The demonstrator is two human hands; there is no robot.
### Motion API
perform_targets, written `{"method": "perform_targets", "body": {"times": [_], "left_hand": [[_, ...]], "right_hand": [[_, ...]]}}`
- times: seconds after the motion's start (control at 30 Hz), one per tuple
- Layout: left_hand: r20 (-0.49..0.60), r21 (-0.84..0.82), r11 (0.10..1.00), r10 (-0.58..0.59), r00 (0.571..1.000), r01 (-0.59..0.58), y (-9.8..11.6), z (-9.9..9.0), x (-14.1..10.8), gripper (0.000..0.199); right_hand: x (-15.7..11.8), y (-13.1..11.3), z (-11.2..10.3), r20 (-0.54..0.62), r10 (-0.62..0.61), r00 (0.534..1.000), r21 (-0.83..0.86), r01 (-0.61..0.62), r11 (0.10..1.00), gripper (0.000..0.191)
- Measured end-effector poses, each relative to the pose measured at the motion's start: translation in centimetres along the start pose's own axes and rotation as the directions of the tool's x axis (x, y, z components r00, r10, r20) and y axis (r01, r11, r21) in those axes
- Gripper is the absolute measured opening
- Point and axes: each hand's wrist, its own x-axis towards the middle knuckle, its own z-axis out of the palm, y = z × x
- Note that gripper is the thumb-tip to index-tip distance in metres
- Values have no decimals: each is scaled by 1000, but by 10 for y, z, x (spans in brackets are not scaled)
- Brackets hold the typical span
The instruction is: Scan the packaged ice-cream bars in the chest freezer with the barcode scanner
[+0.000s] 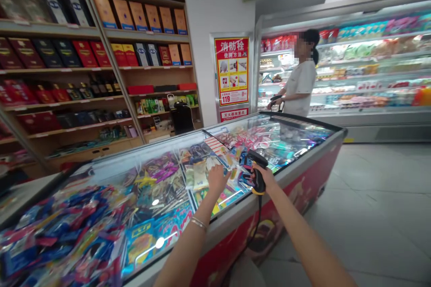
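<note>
Holds a black handheld scanner (259,181) in the right hand (267,176), with fingers wrapped closely around the handle, just above the near rim of the chest freezer (303,164). Points the scanner's head across the freezer, toward small glossy packets (232,172) between both hands. Lets a cable (259,213) hang from the handle's base, down along the freezer's near side. Extends the left hand (217,178) over the freezer's middle, palm down, with fingers close beside a pale packet (200,176). Impossible to tell from this view whether pinching a packet or only touching one. Wears a bracelet (198,222) on the left wrist, near the freezer's rim. Has a heap of blue and red wrapped packets (65,228) at the freezer's left end. Faces tall shelves (109,54) of boxed goods and a red and yellow sign (232,49), all beyond the freezer's far side. Shares the space with another person (303,83) in a pale shirt, past the freezer's far right end, in front of a lit refrigerated display (384,123).
</note>
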Motion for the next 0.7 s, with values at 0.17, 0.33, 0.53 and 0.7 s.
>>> {"method": "perform_targets", "body": {"times": [0.17, 0.33, 0.53, 0.7], "left_hand": [[84, -12, 999, -47, 995, 48, -6, 12, 2, 47], [162, -38, 993, -107, 981, 114, -4, 13, 0, 46], [195, -117, 982, -123, 973, 147, -3, 11, 2, 36], [222, -322, 934, -87, 971, 158, -4, 7, 2, 22]], "right_hand": [[3, 6, 1, 33, -30, 999, 27, 29, 999, 28], [3, 7, -2, 39, -30, 999, -1, 30, 1000, 30], [4, 6, 0, 15, -41, 999, -14, 41, 999, 26], [6, 7, 2, -5, -36, 999, -60, 36, 998, 23]]}}
